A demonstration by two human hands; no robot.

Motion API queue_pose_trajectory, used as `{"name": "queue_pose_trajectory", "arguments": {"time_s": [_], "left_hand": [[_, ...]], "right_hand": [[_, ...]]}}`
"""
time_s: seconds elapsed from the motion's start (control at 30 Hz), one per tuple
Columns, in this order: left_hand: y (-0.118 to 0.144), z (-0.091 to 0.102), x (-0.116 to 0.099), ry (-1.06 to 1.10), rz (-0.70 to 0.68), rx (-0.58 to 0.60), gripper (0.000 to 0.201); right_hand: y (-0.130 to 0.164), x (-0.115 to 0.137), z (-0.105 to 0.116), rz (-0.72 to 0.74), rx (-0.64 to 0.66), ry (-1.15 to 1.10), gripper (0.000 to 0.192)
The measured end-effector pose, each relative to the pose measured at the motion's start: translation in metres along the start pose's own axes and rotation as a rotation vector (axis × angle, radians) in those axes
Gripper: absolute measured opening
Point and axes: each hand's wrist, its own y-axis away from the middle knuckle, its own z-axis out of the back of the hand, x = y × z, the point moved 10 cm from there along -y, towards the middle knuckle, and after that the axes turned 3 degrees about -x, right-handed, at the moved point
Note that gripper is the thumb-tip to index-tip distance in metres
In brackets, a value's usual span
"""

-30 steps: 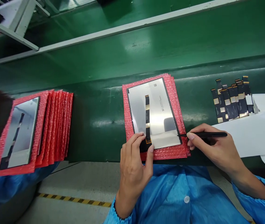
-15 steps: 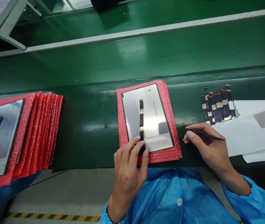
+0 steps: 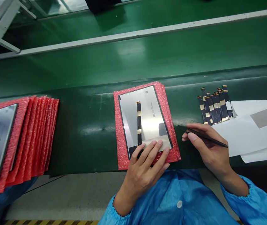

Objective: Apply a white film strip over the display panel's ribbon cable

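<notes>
Pressing flat, fingers spread, left hand (image 3: 145, 165) steadies panel (image 3: 145, 120) on red wrap (image 3: 121, 150) beneath it. Right hand (image 3: 206, 147), just right of panel, pinches tweezers (image 3: 202, 136), tips toward panel edge. Spare cables (image 3: 214, 106) lie beyond right hand.

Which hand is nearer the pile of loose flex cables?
Right. The right hand, holding tweezers, sits just below the flex cables; the left hand rests on the panel.

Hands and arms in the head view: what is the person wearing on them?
Both the left hand and the right hand are bare, with no gloves, rings or watch visible. Each arm ends in a bright blue sleeve with a gathered cuff; the same blue garment has a white button.
</notes>
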Motion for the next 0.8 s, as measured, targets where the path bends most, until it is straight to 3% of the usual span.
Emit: {"name": "queue_pose_trajectory", "arguments": {"time_s": [0.63, 0.8], "left_hand": [[-0.02, -0.008, 0.001, -0.016, 0.022, 0.044, 0.051], [-0.02, -0.01, 0.003, 0.036, 0.048, 0.055, 0.059]], "right_hand": [[0.0, 0.015, -0.007, 0.105, 0.052, 0.02, 0.038], [0.002, 0.015, -0.011, 0.141, 0.098, 0.049, 0.048]]}}
